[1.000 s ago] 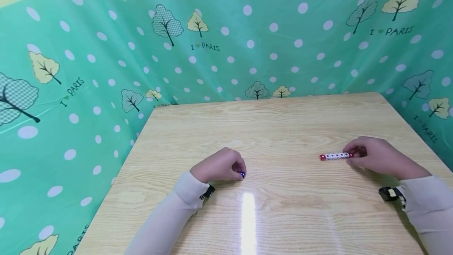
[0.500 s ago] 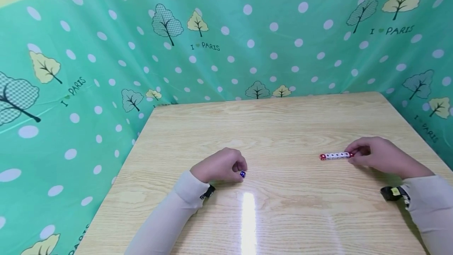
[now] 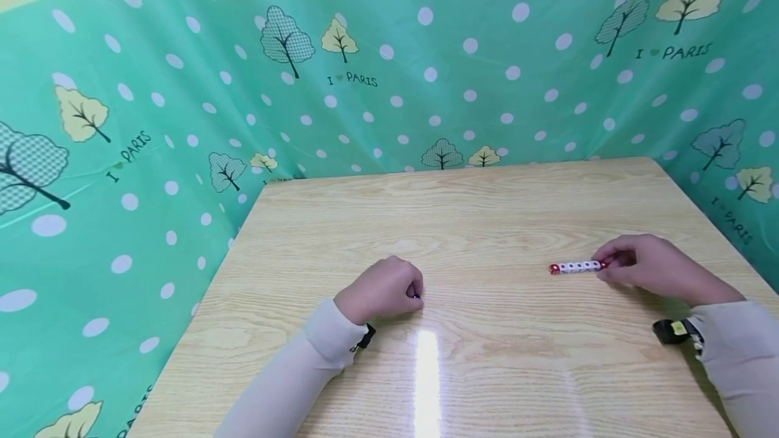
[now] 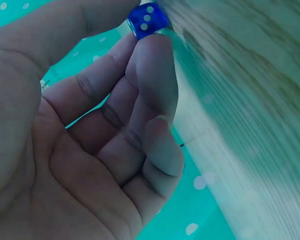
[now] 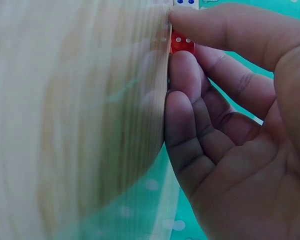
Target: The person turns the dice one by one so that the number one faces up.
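Note:
In the head view my left hand (image 3: 382, 289) is low over the middle of the table, its fingers mostly covering what they hold. The left wrist view shows a translucent blue die (image 4: 148, 20) with white pips, pinched between thumb and fingertips. Farther right lies a straight row of dice: several white dice (image 3: 578, 267) with a red die (image 3: 554, 269) at the left end. My right hand (image 3: 654, 269) grips the row's right end, where another red die (image 5: 183, 44) shows between thumb and fingers, beside a white die (image 5: 185, 2) with blue pips.
Both hands work over a light wood-grain table (image 3: 487, 208). A green dotted cloth (image 3: 365, 107) with printed trees hangs behind and along its sides. A bright strip of reflected light (image 3: 428, 384) crosses the near tabletop.
My left hand has turned and shifted slightly right, so the blue die, seen plainly at the fingertips before, is now mostly hidden in the head view. The right hand and dice row stay nearly still.

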